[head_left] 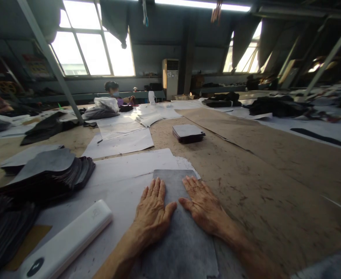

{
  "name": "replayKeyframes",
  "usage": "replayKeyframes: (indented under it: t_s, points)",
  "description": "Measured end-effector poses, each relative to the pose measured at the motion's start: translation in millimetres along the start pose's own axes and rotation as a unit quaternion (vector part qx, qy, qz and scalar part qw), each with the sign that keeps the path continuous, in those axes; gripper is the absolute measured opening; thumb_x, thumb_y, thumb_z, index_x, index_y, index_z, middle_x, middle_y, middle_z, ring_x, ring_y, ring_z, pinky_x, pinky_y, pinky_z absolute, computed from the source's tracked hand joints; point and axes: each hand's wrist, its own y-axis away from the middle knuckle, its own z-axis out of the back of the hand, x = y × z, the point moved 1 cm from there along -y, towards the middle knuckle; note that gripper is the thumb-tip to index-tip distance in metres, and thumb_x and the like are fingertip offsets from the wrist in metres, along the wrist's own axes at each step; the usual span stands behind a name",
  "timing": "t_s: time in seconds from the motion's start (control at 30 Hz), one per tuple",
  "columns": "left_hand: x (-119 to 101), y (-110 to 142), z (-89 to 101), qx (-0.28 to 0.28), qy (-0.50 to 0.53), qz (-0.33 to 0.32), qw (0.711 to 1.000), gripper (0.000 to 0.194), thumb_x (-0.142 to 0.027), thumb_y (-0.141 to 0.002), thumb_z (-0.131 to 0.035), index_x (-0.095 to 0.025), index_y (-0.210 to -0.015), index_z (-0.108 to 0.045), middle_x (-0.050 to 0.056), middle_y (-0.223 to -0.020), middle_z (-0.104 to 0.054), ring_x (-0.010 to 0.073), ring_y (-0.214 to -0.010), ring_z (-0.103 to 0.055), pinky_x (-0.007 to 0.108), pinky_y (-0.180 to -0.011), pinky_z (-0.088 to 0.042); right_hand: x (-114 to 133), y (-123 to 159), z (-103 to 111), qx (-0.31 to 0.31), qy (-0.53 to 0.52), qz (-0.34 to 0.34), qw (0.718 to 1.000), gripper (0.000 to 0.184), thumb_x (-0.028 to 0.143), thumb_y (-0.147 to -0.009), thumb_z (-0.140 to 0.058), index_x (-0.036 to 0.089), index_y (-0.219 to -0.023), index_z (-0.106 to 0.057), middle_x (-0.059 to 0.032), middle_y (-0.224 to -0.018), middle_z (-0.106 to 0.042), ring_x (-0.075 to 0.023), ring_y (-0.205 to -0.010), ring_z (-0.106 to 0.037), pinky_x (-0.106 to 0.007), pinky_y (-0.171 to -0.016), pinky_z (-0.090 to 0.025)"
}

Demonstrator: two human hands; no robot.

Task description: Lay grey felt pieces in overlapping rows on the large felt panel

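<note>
A long grey piece of fabric lies flat in front of me, partly on white paper and partly on the brown table covering. My left hand rests flat on its left side, fingers stretched forward and thumb pointing inward. On the right side, my right hand lies palm down with its fingers extended. The two thumbs are close but apart. Neither hand grips anything. My wrists and forearms cover parts of the fabric's edges.
Left of me are a white oblong device and stacks of dark cut pieces. A small stack sits ahead on the brown covering. White paper spreads leftward. A masked person is across the table.
</note>
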Motion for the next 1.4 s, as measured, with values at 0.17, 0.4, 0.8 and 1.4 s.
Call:
replayKeyframes:
  t_s: [0.17, 0.4, 0.8, 1.4]
  points:
    - [4.7, -2.7, 1.7, 0.031, 0.038, 0.017, 0.999, 0.064, -0.047, -0.084, -0.032, -0.009, -0.135, -0.026, 0.011, -0.143, -0.021, 0.0233, -0.133, -0.015, 0.041, -0.109, -0.013, -6.7, -4.5, -1.6, -0.019, -0.073, -0.035, 0.997, 0.053, 0.045, -0.084, -0.038, 0.009, -0.121, -0.052, -0.0121, -0.131, -0.043, -0.0249, -0.123, -0.037, -0.043, -0.104, -0.028]
    - [20.1, -8.7, 18.6, -0.068, 0.108, 0.043, 0.991, 0.03, -0.02, -0.072, -0.054, -0.021, -0.1, -0.063, 0.002, -0.109, -0.06, 0.0185, -0.104, -0.05, 0.032, -0.095, -0.037, -15.8, -9.1, 23.0, -0.11, -0.176, -0.135, 0.969, 0.021, 0.032, -0.075, -0.051, 0.02, -0.084, -0.066, -0.0031, -0.082, -0.068, -0.0164, -0.073, -0.062, -0.027, -0.066, -0.049]
    - [31.4, -11.3, 31.8, -0.003, 0.158, 0.157, 0.975, 0.017, -0.027, -0.062, -0.06, -0.024, -0.079, -0.059, -0.002, -0.085, -0.058, 0.0151, -0.075, -0.054, 0.025, -0.064, -0.037, -7.3, -3.9, 30.6, 0.005, -0.082, -0.077, 0.994, 0.017, 0.033, -0.06, -0.066, 0.024, -0.074, -0.061, 0.0016, -0.075, -0.062, -0.0145, -0.07, -0.057, -0.025, -0.062, -0.042]
    - [35.4, -13.3, 34.3, 0.055, 0.144, 0.208, 0.966, 0.019, -0.036, -0.068, -0.051, -0.021, -0.056, -0.055, -0.002, -0.057, -0.055, 0.016, -0.064, -0.052, 0.025, -0.054, -0.028, -17.6, -1.4, 37.5, 0.114, -0.201, -0.235, 0.944, 0.008, 0.025, -0.062, -0.056, 0.019, -0.063, -0.061, 0.0034, -0.054, -0.054, -0.01, -0.053, -0.046, -0.02, -0.05, -0.032]
